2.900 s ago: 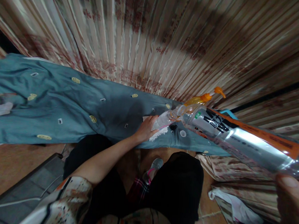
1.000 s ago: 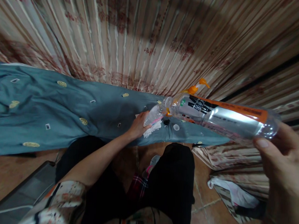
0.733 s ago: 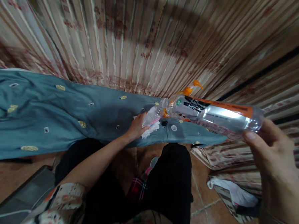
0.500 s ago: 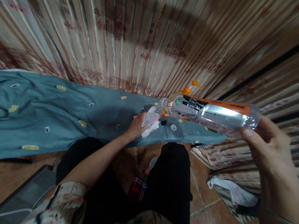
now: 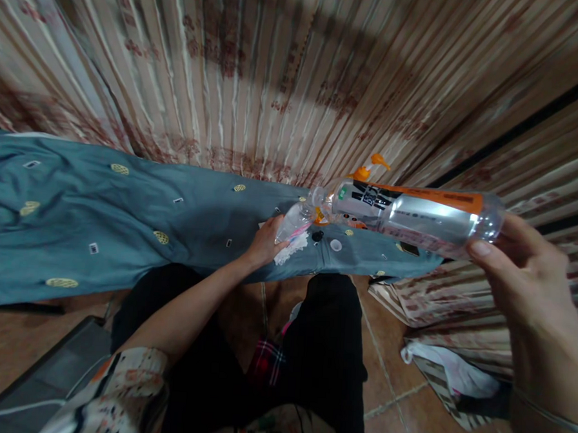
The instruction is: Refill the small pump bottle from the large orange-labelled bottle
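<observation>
My right hand (image 5: 532,287) is up near the camera, fingers wrapped around the base of a big clear plastic bottle (image 5: 415,211) that I'm holding almost level, neck toward the small bottle. Its label is silver with an orange band along the top edge and bold black characters near the neck, plus a tiny green mark; the writing is too blurred for me to read. I can't tell how much liquid is inside it.

My left hand (image 5: 266,243) is down on the blue-grey cloth (image 5: 124,221), closed around a small clear bottle (image 5: 293,224) with a pink strip on it, tilted so its mouth meets the big bottle's open neck. What's inside the small bottle I can't make out. Under that hand, touching the small bottle's lower end, lies a white lacy scrap (image 5: 291,247).

Just beside the small bottle, on the side toward the big bottle, a small black cap (image 5: 317,235) and a white round cap (image 5: 336,245) sit on the cloth. Beyond the big bottle's neck an orange pump nozzle (image 5: 372,166) sticks up. The cloth carries little yellow oval prints and small white tag-like marks. Behind it all hangs a striped floral curtain (image 5: 258,66).
</observation>
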The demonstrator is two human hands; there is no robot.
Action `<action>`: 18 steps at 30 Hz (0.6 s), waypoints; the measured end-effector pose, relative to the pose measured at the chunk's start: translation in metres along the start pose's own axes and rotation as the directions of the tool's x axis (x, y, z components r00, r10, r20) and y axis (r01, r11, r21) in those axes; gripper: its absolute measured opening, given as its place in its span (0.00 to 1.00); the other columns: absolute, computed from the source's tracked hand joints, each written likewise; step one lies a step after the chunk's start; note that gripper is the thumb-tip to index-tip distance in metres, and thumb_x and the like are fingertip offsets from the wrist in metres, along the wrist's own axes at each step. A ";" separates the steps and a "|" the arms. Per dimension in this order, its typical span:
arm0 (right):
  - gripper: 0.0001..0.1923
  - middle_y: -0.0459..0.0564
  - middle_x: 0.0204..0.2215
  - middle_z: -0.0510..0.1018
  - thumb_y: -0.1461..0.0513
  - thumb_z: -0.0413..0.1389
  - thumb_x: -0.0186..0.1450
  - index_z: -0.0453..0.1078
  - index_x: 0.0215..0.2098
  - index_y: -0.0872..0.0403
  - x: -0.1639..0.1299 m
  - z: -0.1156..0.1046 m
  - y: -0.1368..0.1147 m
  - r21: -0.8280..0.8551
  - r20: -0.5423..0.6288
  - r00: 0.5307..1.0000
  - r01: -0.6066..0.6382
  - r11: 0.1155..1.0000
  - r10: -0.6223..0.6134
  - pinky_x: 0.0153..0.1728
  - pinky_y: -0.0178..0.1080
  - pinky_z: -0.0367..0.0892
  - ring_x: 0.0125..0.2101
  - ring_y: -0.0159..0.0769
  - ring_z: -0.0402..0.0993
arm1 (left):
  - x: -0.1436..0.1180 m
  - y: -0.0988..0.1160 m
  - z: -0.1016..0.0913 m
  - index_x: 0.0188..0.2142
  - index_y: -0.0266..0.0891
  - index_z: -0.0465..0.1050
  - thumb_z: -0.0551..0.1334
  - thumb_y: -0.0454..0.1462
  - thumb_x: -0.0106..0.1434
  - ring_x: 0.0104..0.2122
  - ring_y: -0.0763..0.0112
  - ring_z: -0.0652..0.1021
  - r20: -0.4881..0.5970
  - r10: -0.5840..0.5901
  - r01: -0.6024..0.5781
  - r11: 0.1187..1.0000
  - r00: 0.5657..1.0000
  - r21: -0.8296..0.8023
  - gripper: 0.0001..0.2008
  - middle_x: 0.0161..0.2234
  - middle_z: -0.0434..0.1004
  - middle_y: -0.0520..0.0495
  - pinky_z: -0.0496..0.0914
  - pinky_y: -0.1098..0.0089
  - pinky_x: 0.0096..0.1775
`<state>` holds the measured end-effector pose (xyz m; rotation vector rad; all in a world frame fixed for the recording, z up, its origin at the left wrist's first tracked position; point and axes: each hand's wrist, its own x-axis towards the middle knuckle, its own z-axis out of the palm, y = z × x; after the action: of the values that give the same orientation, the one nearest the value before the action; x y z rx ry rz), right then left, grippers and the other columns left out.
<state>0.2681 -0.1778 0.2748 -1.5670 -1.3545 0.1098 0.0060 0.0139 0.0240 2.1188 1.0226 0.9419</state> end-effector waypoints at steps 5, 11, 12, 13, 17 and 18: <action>0.25 0.46 0.46 0.83 0.49 0.70 0.51 0.78 0.48 0.36 0.001 -0.002 0.001 -0.027 0.038 0.999 -0.024 0.999 0.025 0.49 0.52 0.77 0.48 0.51 0.80 | 0.001 -0.001 0.001 0.62 0.39 0.60 0.69 0.36 0.59 0.58 0.52 0.73 0.002 0.010 -0.010 1.000 1.000 0.007 0.33 0.59 0.72 0.37 0.70 0.53 0.58; 0.26 0.46 0.42 0.83 0.49 0.72 0.49 0.79 0.46 0.38 0.005 -0.002 0.001 -0.005 0.024 1.000 0.014 1.000 -0.014 0.45 0.53 0.78 0.42 0.49 0.81 | 0.000 -0.001 0.000 0.62 0.36 0.60 0.69 0.36 0.59 0.60 0.51 0.72 0.006 0.004 -0.004 1.000 1.000 0.002 0.34 0.60 0.70 0.35 0.68 0.54 0.60; 0.26 0.45 0.41 0.83 0.49 0.72 0.48 0.80 0.45 0.37 0.006 -0.002 0.001 -0.004 0.018 1.000 0.015 1.000 -0.015 0.45 0.54 0.78 0.41 0.49 0.81 | 0.000 -0.001 0.000 0.62 0.37 0.60 0.69 0.36 0.59 0.60 0.51 0.72 0.007 0.008 -0.008 1.000 1.000 0.001 0.33 0.60 0.70 0.35 0.68 0.54 0.60; 0.25 0.44 0.41 0.84 0.49 0.72 0.48 0.80 0.45 0.36 0.006 -0.002 0.000 -0.005 0.016 1.000 0.012 1.000 -0.012 0.45 0.55 0.78 0.41 0.50 0.82 | 0.000 -0.001 0.000 0.62 0.37 0.60 0.69 0.36 0.59 0.60 0.51 0.72 0.006 0.010 -0.010 1.000 1.000 0.003 0.33 0.60 0.70 0.35 0.69 0.54 0.60; 0.22 0.42 0.43 0.83 0.49 0.70 0.52 0.78 0.46 0.30 0.004 -0.002 -0.004 -0.040 0.051 0.998 -0.024 0.999 0.026 0.48 0.57 0.77 0.43 0.50 0.81 | 0.001 -0.001 0.000 0.61 0.38 0.60 0.69 0.36 0.59 0.59 0.51 0.73 0.000 0.021 -0.021 1.000 1.000 0.018 0.33 0.60 0.71 0.36 0.69 0.53 0.59; 0.22 0.42 0.44 0.83 0.49 0.69 0.53 0.79 0.46 0.30 0.003 -0.002 -0.005 -0.047 0.048 0.999 -0.019 0.999 0.021 0.49 0.58 0.76 0.43 0.51 0.81 | 0.001 0.000 0.000 0.61 0.39 0.60 0.69 0.36 0.59 0.59 0.51 0.73 0.001 0.022 -0.022 1.000 1.000 0.022 0.32 0.59 0.71 0.36 0.70 0.53 0.58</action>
<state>0.2675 -0.1774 0.2814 -1.6265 -1.3882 0.1307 0.0064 0.0145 0.0238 2.1526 1.0154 0.9444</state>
